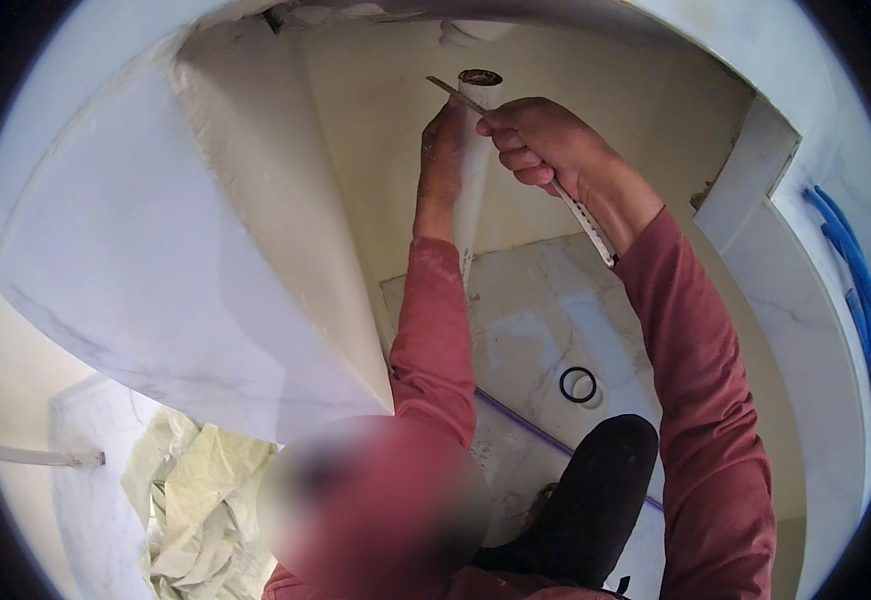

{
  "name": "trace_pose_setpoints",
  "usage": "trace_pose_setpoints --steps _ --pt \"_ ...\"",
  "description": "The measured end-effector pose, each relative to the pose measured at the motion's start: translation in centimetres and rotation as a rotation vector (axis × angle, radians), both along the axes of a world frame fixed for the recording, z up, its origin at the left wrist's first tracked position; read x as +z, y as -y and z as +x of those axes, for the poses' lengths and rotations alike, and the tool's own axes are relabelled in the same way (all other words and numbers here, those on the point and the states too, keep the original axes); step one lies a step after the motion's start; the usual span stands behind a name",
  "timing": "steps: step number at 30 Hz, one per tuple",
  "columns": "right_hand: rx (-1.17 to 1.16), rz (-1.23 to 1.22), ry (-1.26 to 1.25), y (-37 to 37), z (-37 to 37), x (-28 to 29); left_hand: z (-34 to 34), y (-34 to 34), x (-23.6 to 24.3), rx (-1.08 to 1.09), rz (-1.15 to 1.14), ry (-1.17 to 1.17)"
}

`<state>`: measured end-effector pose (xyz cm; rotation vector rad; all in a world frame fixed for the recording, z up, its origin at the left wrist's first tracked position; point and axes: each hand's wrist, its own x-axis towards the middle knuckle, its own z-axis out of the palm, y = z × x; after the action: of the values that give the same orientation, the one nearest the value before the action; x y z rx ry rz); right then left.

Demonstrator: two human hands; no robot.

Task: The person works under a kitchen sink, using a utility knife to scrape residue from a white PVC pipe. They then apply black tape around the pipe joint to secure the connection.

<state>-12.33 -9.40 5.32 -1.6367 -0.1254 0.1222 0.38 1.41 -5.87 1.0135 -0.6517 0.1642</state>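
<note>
A white plastic pipe [472, 150] rises upright from low down between my arms, its round open end dark inside. My left hand [441, 155] is closed round the pipe's left side just under that end; some of its fingers are hidden behind it. In my right hand [546, 145] is a long, narrow metal blade [586, 222], gripped near its middle. The blade's thin far part slants up-left across the pipe just below the rim, while its other part sticks out below my fist toward the wrist. Whether it has saw teeth or a knife edge, I cannot tell.
A black ring [578, 385] lies at a white pipe opening in the tiled floor [516, 340]. A purple strip [526, 420] crosses the floor by my knee. Blue tubes [856, 270] hang at right. A pale slanted panel [156, 230] and crumpled sheeting [201, 500] are at left.
</note>
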Motion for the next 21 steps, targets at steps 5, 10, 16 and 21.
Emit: trace_pose_setpoints --steps 5,10,16,21 --pt "0.014 0.031 0.068 -0.7 2.1 -0.3 0.7 1.8 -0.6 0.017 -0.154 0.044" --pt "-0.011 -0.025 0.019 -0.1 -0.3 -0.8 0.3 -0.3 -0.4 0.105 0.031 -0.027" --pt "-0.031 -0.002 0.102 -1.0 2.0 0.2 -0.3 1.9 0.1 0.075 -0.104 0.043" --pt "-0.037 -0.079 0.052 0.1 -0.4 -0.5 -0.3 0.6 -0.2 0.166 0.036 0.085"
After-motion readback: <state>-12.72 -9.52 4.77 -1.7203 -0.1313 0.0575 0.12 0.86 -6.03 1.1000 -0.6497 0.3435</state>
